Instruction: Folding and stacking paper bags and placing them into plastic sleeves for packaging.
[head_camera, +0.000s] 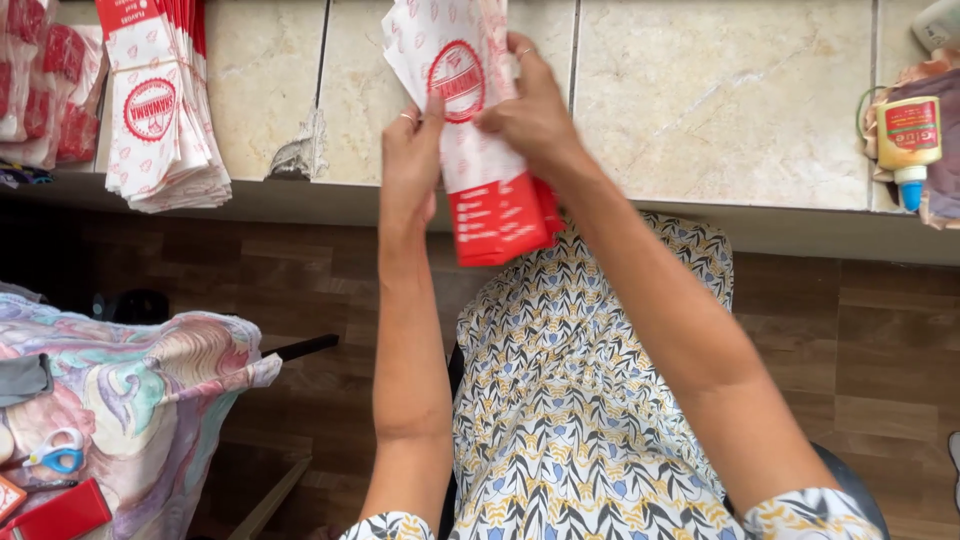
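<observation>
Left hand (410, 160) grip pinching paper bag (470, 120) edge; right hand (530, 115) grip pinched on same bag, above counter (720, 100)

Both hands, left hand (408, 160) and right hand (530, 112), pinch a paper bag (470, 120).

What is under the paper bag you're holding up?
Under the paper bag lies the pale stone counter, then a patterned lap. The counter part right behind it is covered.

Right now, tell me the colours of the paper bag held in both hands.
The paper bag is white with pale red motifs, a red round emblem and a solid red bottom band; seen in the head view.
</observation>
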